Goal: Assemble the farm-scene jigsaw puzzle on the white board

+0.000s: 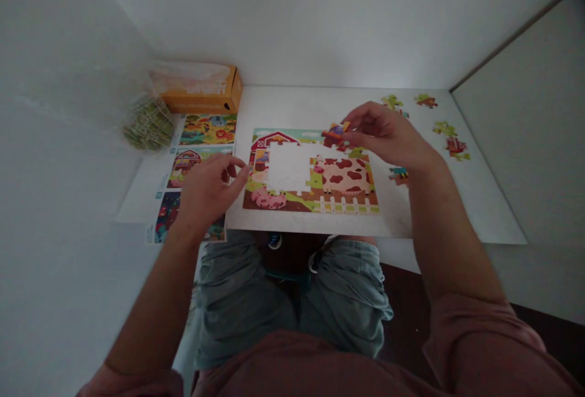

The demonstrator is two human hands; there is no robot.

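A farm-scene jigsaw puzzle [345, 178] lies partly assembled on the white table, with a large gap left of the spotted cow. My right hand [384, 135] pinches a puzzle piece [338, 132] with purple, orange and red on it, just over the puzzle's upper edge. Whether that piece touches the puzzle, I cannot tell. My left hand [212, 187] is beside the puzzle's left edge, fingers loosely bent and thumb stretched out, with nothing seen in it. Beneath it are printed picture sheets [185, 165], partly hidden by the hand and forearm.
Several loose puzzle pieces [454, 144] lie to the right, some partly behind my right hand. At the back left stand an orange box [201, 101] with clear plastic on it and a plastic-wrapped green bundle [148, 123]. White walls border the table [283, 97].
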